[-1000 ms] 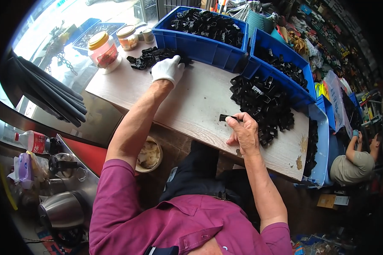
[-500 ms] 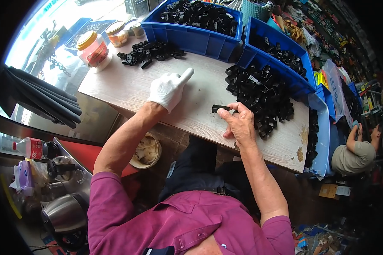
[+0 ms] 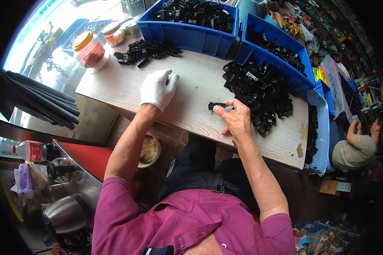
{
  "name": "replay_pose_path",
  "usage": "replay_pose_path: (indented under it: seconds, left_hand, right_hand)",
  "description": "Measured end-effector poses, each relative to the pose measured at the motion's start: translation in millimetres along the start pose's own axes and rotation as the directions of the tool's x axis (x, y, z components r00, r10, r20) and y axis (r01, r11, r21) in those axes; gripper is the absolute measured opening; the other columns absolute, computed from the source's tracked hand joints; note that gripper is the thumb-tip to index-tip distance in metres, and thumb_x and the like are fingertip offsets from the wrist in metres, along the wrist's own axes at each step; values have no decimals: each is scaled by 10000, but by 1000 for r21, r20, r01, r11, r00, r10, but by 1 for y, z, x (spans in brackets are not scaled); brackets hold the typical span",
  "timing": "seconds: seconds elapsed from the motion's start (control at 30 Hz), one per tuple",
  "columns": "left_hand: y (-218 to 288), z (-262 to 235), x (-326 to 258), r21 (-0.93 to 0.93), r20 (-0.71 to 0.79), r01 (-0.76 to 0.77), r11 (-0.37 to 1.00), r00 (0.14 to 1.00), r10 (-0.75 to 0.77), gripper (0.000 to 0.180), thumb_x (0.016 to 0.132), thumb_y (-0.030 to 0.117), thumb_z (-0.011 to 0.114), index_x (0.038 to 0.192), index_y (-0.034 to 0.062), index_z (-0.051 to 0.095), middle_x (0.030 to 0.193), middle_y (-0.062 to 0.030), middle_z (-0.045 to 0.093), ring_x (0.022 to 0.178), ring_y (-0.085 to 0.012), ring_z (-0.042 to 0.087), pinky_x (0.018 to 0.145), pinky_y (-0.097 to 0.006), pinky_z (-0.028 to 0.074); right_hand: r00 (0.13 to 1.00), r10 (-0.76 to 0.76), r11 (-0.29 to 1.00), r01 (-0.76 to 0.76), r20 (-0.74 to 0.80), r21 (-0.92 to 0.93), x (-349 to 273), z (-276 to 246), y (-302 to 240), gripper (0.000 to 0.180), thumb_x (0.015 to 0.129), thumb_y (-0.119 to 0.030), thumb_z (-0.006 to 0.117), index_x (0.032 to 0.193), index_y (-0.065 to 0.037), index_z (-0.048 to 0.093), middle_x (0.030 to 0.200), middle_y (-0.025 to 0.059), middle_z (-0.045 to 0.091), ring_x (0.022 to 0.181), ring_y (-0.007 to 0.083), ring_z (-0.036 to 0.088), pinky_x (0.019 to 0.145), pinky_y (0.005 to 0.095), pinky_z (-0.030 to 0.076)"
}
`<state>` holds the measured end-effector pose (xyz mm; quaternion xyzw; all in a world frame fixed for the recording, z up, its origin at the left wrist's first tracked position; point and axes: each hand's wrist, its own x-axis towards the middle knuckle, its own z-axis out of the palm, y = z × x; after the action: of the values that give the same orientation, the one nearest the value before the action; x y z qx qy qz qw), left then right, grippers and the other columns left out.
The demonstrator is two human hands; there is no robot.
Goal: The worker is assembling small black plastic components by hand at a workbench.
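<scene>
Pinching black piece (image 3: 216, 106) in right hand (image 3: 238, 122), sensibly leaving one end clear. Holding left hand (image 3: 156, 89) loosely apart over worktop (image 3: 194, 102).

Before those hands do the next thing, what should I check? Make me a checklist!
1. Right hand has a good pinch on the black piece: ok, it looks held between thumb and fingers.
2. Left hand is empty: cannot tell, its palm is hidden.
3. Both hands gloved: not ok, only the left wears a white glove.
4. Small black pile and big black pile are apart: ok.
5. Orange-lidded jar stands upright: ok.
</scene>
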<state>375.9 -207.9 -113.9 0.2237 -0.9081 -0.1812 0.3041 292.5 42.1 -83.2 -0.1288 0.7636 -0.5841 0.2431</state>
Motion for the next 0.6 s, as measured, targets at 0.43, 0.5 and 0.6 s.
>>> replay_pose_path:
  seconds: [0.43,0.5,0.6]
  left_hand:
    - [2,-16,-39,11,-264,-119,993,957,118,249,861,112,707,1109,128,711,1073,-112,690,972,-327,655,841,-407,548]
    - [7,-15,-38,105,-196,-85,991,975,105,182,850,175,733,1032,185,732,950,-76,679,893,-316,641,730,-419,556]
    - [11,-15,-33,177,-21,-121,977,992,127,137,866,224,723,995,179,733,918,-72,677,887,-322,640,708,-423,561]
  right_hand:
    - [999,-34,999,34,-20,-17,0,1,4,387,852,-193,826,1059,70,632,529,-19,508,348,63,427,322,247,365]
    - [998,-55,998,54,-12,-7,0,1,4,389,852,-191,826,1063,72,632,530,-17,510,350,62,426,324,247,366]
    - [999,-41,999,41,-16,2,-1,2,3,389,851,-192,826,1062,72,632,530,-18,509,350,64,427,323,250,364]
